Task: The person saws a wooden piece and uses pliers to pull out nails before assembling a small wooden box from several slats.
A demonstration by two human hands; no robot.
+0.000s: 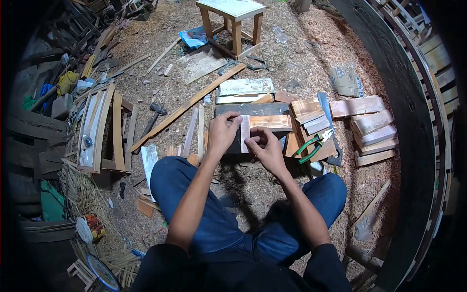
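Note:
A narrow, pale pinkish strip stands lengthwise between my hands, over a low dark block. My left hand pinches its upper left edge between thumb and fingers. Curled at the strip's lower right edge, my right hand grips it with thumb and fingertips. Just behind the strip, a light brown board lies on the dark block. To the right, pliers with green handles rest across pieces of wood, their jaws pointing up and right.
Stacked wood pieces lie at the right, near a dark curved beam. On the left are a hammer, a long wooden strip and a wooden frame. A small stool stands ahead on the shaving-covered floor.

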